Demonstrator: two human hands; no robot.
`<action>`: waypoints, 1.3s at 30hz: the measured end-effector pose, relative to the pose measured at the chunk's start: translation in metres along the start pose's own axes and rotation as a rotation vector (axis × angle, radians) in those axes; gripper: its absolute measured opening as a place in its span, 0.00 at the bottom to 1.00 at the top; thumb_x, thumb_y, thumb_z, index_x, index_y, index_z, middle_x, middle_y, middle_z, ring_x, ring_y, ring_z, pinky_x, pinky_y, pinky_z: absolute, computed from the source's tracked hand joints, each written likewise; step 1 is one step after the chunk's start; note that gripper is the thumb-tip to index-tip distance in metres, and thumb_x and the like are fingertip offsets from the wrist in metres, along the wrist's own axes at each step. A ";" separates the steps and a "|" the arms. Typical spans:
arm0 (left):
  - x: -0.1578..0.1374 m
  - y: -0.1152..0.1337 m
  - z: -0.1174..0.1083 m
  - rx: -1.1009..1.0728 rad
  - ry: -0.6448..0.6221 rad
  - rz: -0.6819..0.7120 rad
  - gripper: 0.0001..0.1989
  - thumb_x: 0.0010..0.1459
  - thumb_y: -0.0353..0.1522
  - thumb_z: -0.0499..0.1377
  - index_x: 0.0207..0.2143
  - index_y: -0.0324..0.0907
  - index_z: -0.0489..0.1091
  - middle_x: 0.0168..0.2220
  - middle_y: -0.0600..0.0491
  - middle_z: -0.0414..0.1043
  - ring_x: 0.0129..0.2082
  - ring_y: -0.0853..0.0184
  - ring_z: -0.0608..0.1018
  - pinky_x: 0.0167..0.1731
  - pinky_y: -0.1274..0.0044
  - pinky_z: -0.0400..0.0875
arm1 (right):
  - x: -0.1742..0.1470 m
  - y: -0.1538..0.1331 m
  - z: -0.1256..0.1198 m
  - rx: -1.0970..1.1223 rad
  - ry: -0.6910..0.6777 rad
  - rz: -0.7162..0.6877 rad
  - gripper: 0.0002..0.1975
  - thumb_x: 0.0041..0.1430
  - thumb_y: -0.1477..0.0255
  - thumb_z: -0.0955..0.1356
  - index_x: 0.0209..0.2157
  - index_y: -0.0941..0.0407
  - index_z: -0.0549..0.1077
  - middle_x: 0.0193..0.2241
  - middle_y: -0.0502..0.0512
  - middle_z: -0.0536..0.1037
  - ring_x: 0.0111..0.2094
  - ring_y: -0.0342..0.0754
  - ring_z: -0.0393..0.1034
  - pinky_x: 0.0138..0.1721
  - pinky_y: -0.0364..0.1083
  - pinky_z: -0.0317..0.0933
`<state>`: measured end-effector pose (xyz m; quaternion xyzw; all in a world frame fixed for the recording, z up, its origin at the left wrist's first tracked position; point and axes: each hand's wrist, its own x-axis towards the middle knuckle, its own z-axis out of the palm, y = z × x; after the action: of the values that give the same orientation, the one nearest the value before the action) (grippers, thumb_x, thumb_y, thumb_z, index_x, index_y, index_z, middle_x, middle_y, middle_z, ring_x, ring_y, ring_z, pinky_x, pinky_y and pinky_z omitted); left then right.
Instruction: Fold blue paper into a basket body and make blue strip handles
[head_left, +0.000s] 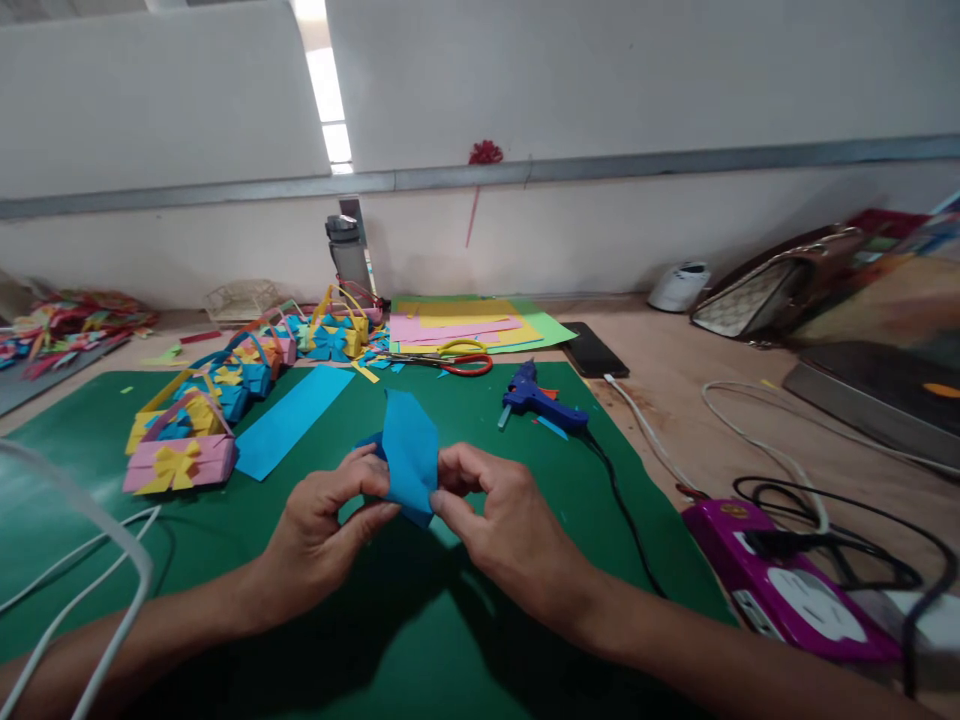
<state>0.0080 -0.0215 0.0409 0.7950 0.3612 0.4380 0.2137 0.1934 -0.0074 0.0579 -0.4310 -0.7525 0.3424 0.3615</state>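
A folded piece of blue paper (411, 450) is held up over the green mat (510, 570), pinched from both sides. My left hand (330, 520) grips its left edge between thumb and fingers. On the other side, my right hand (502, 520) pinches the lower right corner. Part of the fold behind the front panel is hidden. To the left lies a flat blue paper strip (294, 418). Beyond it stand several small paper baskets with bows, the nearest a pink basket (180, 462) with a yellow bow.
A blue glue gun (544, 400) lies right of my hands, its black cord trailing to a purple power strip (787, 585). Behind are red-handled scissors (469, 365), stacked coloured paper (544, 325), a phone (595, 350) and a grey bottle (349, 255). A white cable loops at left.
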 end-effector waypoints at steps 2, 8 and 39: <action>0.001 0.000 -0.001 0.014 -0.005 0.003 0.05 0.57 0.25 0.55 0.28 0.40 0.68 0.25 0.58 0.72 0.27 0.73 0.73 0.49 0.77 0.64 | -0.002 -0.002 -0.001 -0.009 0.014 -0.019 0.08 0.49 0.83 0.63 0.28 0.56 0.68 0.23 0.47 0.72 0.25 0.40 0.66 0.29 0.40 0.58; -0.001 -0.003 -0.001 0.072 0.017 -0.022 0.05 0.56 0.25 0.55 0.28 0.41 0.67 0.22 0.60 0.71 0.22 0.75 0.72 0.52 0.76 0.63 | -0.004 -0.003 -0.002 0.000 0.023 -0.046 0.15 0.47 0.86 0.62 0.35 0.56 0.69 0.24 0.47 0.73 0.26 0.41 0.68 0.30 0.40 0.60; -0.003 0.002 0.001 -0.038 0.045 -0.202 0.07 0.56 0.30 0.56 0.24 0.40 0.68 0.22 0.56 0.66 0.23 0.73 0.68 0.24 0.83 0.62 | -0.010 -0.004 -0.001 -0.135 -0.006 -0.179 0.11 0.59 0.81 0.62 0.38 0.57 0.74 0.32 0.53 0.77 0.32 0.44 0.70 0.34 0.42 0.62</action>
<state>0.0089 -0.0254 0.0399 0.7403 0.4360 0.4387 0.2635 0.1960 -0.0176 0.0590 -0.3846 -0.8104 0.2588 0.3583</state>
